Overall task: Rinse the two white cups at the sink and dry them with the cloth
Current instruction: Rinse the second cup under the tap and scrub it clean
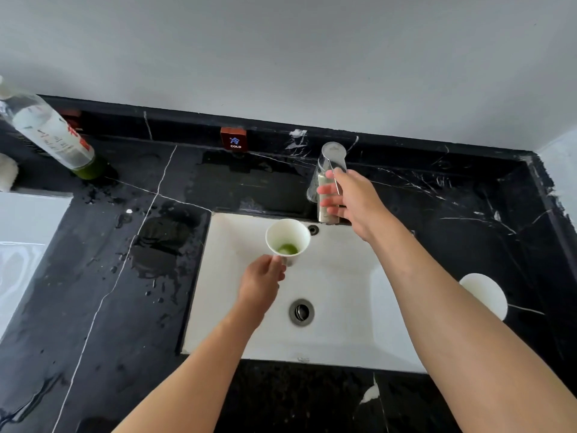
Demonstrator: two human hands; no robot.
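The left hand pinches the handle of a white cup and holds it over the back of the sink, its mouth tipped toward the camera; a little green liquid sits at the bottom. The right hand rests on the tap, fingers straight and slightly spread across the metal body, the thin lever showing between them. Cup and tap are near each other but apart. No water shows at the spout.

The 2nd cup stands on the black marble counter right of the sink, partly hidden behind the right forearm. The drain lies in the basin below the held cup. Wet patches and drops mark the counter left of the sink. A bottle with a green base leans at the far left, and a small "COLD" sign sits on the back ledge.
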